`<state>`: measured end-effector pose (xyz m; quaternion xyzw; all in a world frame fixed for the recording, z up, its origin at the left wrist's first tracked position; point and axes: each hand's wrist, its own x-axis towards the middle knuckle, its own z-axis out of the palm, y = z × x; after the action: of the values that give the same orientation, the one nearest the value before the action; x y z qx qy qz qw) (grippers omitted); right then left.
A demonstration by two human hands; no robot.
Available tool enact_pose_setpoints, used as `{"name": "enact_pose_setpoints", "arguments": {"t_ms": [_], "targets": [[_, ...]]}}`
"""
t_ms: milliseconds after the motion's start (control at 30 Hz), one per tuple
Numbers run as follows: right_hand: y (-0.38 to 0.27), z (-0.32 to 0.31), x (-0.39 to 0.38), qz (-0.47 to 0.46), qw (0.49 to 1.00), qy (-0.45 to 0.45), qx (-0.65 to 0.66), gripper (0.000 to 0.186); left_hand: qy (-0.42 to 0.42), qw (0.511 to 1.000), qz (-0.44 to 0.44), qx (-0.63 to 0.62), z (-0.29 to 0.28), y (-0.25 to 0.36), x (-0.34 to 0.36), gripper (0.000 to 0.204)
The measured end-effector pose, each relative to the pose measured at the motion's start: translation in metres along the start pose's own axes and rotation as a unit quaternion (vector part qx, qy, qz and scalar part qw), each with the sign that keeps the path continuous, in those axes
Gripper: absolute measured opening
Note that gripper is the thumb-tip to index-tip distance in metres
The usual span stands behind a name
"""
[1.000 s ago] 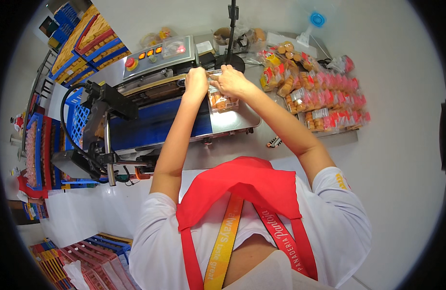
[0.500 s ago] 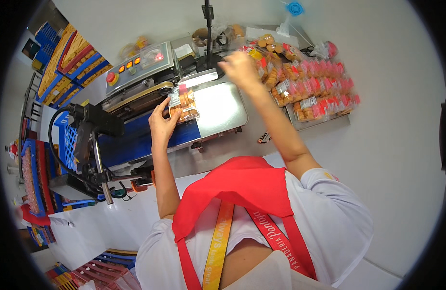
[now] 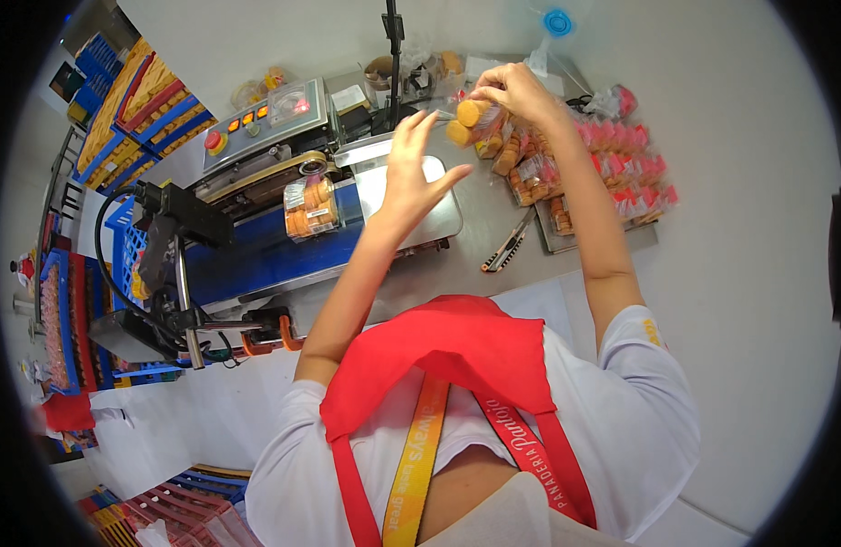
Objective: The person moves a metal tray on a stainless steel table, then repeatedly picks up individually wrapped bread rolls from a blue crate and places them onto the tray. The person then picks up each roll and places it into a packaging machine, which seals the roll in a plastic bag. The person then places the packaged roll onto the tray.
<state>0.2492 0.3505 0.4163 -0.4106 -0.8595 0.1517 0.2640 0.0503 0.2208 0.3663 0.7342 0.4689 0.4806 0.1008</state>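
My right hand point(image 3: 523, 94) pinches the top of a clear packet of round golden cookies point(image 3: 472, 113), lifted beside the packet pile at the far right. Over the shiny metal end plate point(image 3: 446, 202) of the sealing machine, my left hand point(image 3: 410, 178) is open, thumb spread and fingers stretched toward that packet without touching it. Another clear cookie packet point(image 3: 311, 208) lies on the machine's blue conveyor belt point(image 3: 256, 260), apart from both hands. Rows of cookie packets with pink-red ends point(image 3: 612, 165) lie on a metal tray, partly behind my right forearm.
A utility knife point(image 3: 509, 248) lies on the steel table by the tray. The machine's control panel point(image 3: 266, 117), with lit orange switches and a red knob, stands behind the belt. A black device on a bracket point(image 3: 188, 223) stands at the left. Stacked crates point(image 3: 133, 114) hold baked goods.
The packet under my left hand moved left along the belt and was let go. My left hand swung right, opening. My right hand moved right and took hold of a cookie packet.
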Motion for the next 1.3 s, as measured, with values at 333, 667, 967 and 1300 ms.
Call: {"name": "enact_pose_setpoints", "arguments": {"t_ms": [333, 667, 967, 1300], "targets": [[-0.053, -0.054, -0.026, -0.016, 0.981, -0.025, 0.190, 0.083, -0.130, 0.721, -0.260, -0.630, 0.032, -0.037, 0.035, 0.040], [-0.083, 0.071, -0.057, 0.010, 0.921, 0.120, 0.372, 0.095, 0.060, 0.826, -0.118, -0.548, -0.008, -0.053, 0.008, 0.052], [-0.064, 0.155, -0.062, 0.033, 0.915, 0.210, 0.342, 0.034, 0.153, 0.973, -0.104, -0.140, -0.014, -0.087, -0.049, 0.034], [-0.086, 0.136, -0.050, 0.050, 0.922, 0.295, 0.245, 0.007, 0.207, 0.971, -0.109, 0.054, -0.027, -0.051, -0.028, 0.012]]}}
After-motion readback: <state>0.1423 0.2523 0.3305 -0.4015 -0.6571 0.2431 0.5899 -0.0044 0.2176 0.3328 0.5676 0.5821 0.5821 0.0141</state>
